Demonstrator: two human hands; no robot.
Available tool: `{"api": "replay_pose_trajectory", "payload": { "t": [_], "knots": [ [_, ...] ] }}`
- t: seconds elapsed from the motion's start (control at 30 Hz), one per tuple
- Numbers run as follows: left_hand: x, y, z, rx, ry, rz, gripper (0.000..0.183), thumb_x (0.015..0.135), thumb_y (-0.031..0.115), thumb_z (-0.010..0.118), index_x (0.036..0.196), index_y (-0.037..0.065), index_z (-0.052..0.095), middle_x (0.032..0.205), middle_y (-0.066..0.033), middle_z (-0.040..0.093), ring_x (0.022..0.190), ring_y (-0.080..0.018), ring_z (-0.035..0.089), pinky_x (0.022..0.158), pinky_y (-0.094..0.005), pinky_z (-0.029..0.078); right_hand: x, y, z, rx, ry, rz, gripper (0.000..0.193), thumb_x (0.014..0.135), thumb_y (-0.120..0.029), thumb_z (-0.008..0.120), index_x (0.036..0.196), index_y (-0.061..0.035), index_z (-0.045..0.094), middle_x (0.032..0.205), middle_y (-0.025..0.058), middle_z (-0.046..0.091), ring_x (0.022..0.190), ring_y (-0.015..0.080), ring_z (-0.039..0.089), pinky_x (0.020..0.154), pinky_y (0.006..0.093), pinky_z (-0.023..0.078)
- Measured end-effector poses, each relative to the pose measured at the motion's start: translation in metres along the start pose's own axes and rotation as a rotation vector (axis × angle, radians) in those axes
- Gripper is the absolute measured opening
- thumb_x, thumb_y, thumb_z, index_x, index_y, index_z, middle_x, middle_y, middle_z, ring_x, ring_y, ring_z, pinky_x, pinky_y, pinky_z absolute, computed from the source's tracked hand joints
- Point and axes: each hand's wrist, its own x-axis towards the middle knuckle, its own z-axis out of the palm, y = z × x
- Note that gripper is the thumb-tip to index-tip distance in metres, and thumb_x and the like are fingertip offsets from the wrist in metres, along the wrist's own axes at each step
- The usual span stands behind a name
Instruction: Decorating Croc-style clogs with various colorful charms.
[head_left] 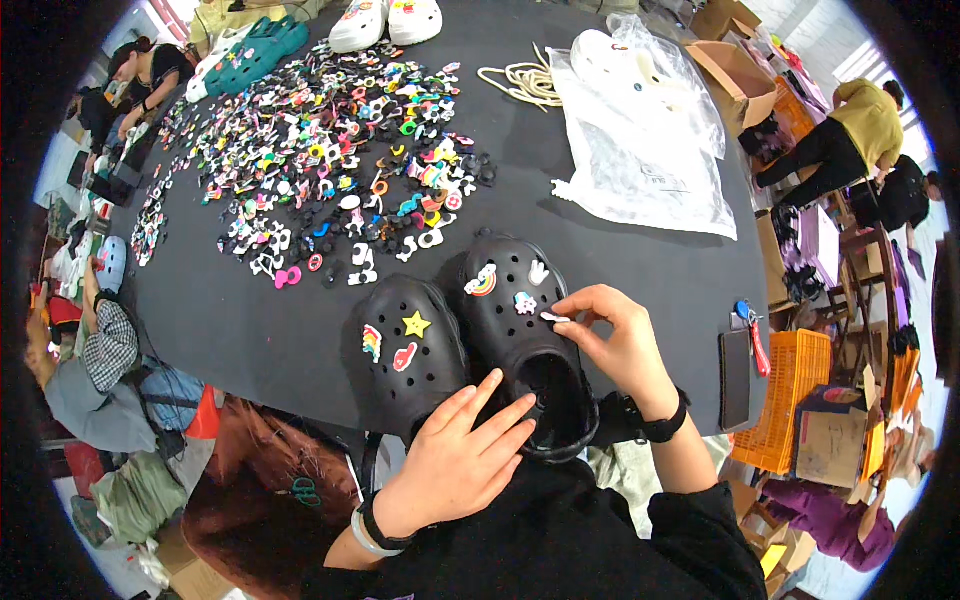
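Two black clogs lie side by side at the table's near edge. The left clog (440,350) bears a rainbow charm (372,343), a yellow star charm (416,324) and a red pointing-hand charm (404,357). On the right clog (500,340) are another rainbow, a white hand-shaped charm (539,272) and a pale flower-like charm (525,303). My right hand (620,340) pinches a small whitish shoe charm (553,317) against that clog's outer upper. My left hand (465,450) lies with fingers stretched out across the heel ends of both clogs, reaching the right one's opening.
A wide pile of loose charms (330,170) spreads beyond the clogs. White clogs (360,25) and a teal clog (265,55) stand behind it. A clear plastic bag (650,190), beige cord (530,85) and black phone-like slab (735,380) lie rightward. An orange crate (780,420) stands beside the table.
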Motion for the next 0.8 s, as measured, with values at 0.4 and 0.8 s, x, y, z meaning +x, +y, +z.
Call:
{"api": "replay_pose_trajectory", "payload": {
  "t": [0.4, 0.8],
  "knots": [
    [0.000, -0.001, 0.000, 0.009, -0.007, 0.008, 0.034, 0.082, 0.024, 0.065, 0.114, 0.011, 0.065, 0.137, -0.0036, 0.054, 0.134, -0.0335, 0.041, 0.111, -0.0446, 0.025, -0.002, -0.005, -0.008, -0.091, -0.066, -0.110, 0.015, 0.077, -0.001, 0.072, 0.091, -0.0049, 0.071, 0.091, 0.0115, 0.066, 0.085, 0.0279, 0.065, 0.076, 0.0351, 0.052],
    [0.000, -0.002, -0.002, -0.007, -0.013, 0.018, 0.034, 0.082, 0.024, 0.065, 0.113, 0.011, 0.066, 0.136, -0.0039, 0.055, 0.134, -0.0344, 0.041, 0.110, -0.0452, 0.026, -0.011, -0.037, -0.019, -0.499, -0.212, -0.195, 0.043, 0.070, -0.023, 0.080, 0.108, -0.0065, 0.068, 0.104, 0.0049, 0.063, 0.096, 0.0237, 0.061, 0.078, 0.0356, 0.049]
  ]
}}
